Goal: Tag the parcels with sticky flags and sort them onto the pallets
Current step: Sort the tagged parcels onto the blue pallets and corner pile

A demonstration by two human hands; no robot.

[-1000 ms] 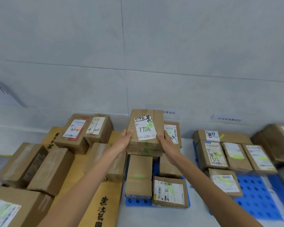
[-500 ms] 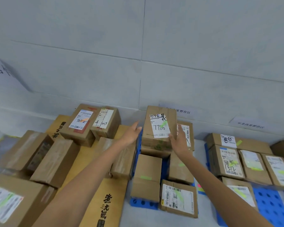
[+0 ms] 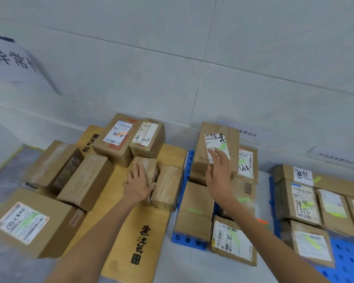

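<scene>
labelled parcel [image 3: 232, 137] atop stack on blue pallet [image 3: 189, 160], near wall. right hand [image 3: 219, 176]: fingers straight, spread, over its label; contact unclear in blur. left hand [image 3: 138, 183] flat, fingers straight, on small taped parcel [image 3: 149, 163]. likely stiff, light cardboard, slick tape. grip opposite side walls; perch looks tippy.

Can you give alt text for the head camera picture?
A person's open right hand reaches to a tall labelled parcel stacked on a blue pallet, while the left hand rests flat on a small taped box among other parcels by a grey wall.
</scene>
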